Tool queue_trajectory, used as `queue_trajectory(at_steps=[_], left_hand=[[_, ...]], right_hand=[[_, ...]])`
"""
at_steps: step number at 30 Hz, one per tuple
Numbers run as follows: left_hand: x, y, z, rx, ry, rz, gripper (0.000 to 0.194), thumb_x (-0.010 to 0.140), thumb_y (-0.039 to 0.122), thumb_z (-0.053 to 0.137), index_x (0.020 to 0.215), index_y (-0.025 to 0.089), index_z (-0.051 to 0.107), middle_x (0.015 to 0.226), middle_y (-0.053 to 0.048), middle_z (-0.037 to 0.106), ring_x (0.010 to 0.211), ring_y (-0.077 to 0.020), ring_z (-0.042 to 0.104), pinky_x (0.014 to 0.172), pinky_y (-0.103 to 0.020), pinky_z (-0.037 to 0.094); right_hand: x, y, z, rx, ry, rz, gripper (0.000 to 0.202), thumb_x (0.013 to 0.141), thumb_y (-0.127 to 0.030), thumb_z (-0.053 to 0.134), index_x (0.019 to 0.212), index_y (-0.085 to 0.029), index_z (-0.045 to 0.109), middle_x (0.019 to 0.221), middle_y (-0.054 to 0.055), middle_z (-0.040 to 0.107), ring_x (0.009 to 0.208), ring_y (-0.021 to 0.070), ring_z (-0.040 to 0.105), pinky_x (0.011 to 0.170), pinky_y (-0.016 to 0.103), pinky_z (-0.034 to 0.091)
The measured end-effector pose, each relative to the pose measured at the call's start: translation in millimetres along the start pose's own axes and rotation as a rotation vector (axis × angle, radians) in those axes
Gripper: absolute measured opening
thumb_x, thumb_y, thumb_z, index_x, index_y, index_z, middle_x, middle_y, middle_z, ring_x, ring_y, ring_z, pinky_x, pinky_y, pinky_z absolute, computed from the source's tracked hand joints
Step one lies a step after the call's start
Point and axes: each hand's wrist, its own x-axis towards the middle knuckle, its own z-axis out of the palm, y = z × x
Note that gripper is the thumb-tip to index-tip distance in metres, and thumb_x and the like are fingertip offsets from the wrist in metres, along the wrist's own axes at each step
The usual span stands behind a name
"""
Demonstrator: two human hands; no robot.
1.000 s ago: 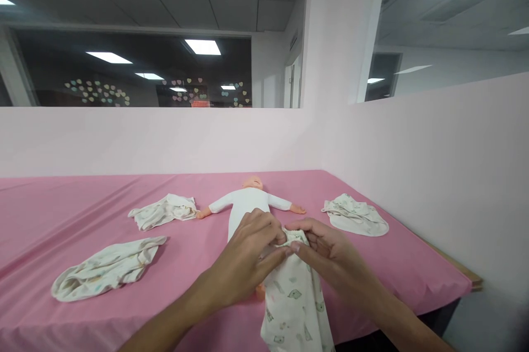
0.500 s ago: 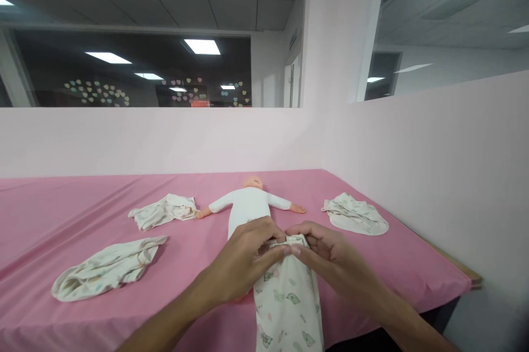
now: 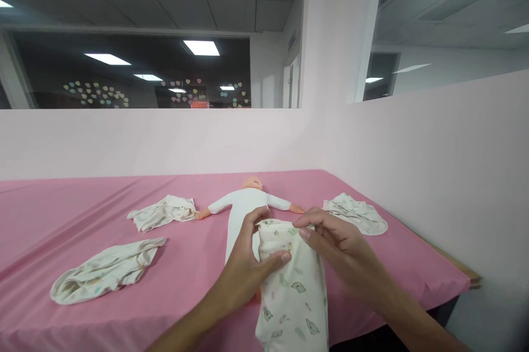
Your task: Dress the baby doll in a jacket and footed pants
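The left hand [image 3: 248,264] now lays its thumb flat on the front of the printed cloth [image 3: 291,291], its fingers behind; half a second ago both hands pinched the top edge. The cloth hangs before the doll [image 3: 243,211], its print facing back. The right hand [image 3: 341,247] still clamps thumb and fingers on the cloth's top right corner.

left hand [image 3: 248,266] and right hand [image 3: 345,255], both bare, with slender fingers; the left thumbnail [image 3: 286,257] and right thumbnail [image 3: 305,233] are short, rounded and smooth, slightly glossy where light falls; left forearm [image 3: 188,316] and right forearm [image 3: 413,319] are likewise bare, slim and smooth in outline, narrow at the wrists, each visible as far as the lower picture edge
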Motion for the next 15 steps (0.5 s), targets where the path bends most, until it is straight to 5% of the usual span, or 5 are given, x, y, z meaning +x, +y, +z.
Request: queue_trajectory(at_steps=[3,6,10,15], left_hand=[[-5.1,-9.2,6.8,-0.337,-0.161,-0.118,0.072,0.08,0.039,0.073,0.141,0.029,0.036,0.139,-0.01,0.051,0.123,-0.0259,0.052,0.096,-0.037,0.046],[-9.8,-12.9,10.4,-0.417,-0.261,-0.252,0.047,0.081,0.043,0.072,0.118,0.016,0.061,0.104,-0.011,0.07,0.09,-0.0235,0.067,0.077,-0.032,0.051],[-16.7,-12.4,7.2,-0.344,-0.132,-0.261,0.032,0.083,0.046,0.069,0.085,0.014,0.068,0.075,-0.004,0.069,0.064,-0.0143,0.061,0.059,-0.023,0.045],[-16.1,-22.4,-0.1,-0.661,-0.198,-0.358,0.048,0.079,0.06,0.067,0.092,0.014,0.072,0.081,-0.007,0.071,0.075,-0.0193,0.066,0.068,-0.028,0.05]], right_hand=[[0.2,-11.7,-3.8,0.017,0.049,-0.072,0.02,0.091,-0.041,0.055,0.095,-0.027,0.069,0.082,0.002,0.059,0.068,0.0141,0.048,0.061,0.027,0.041],[0.7,-15.3,-6.6,0.063,0.105,-0.036,0.022,0.09,-0.044,0.057,0.097,-0.027,0.067,0.087,0.003,0.062,0.075,0.0165,0.054,0.059,0.027,0.043],[3.5,-10.4,-9.2,0.149,0.173,0.091,0.024,0.087,-0.047,0.061,0.099,-0.026,0.066,0.082,0.002,0.062,0.07,0.0144,0.054,0.057,0.025,0.043],[17.1,-20.9,-6.7,0.394,0.159,0.171,0.026,0.082,-0.045,0.067,0.095,-0.023,0.065,0.08,0.001,0.061,0.067,0.0125,0.055,0.056,0.023,0.046]])
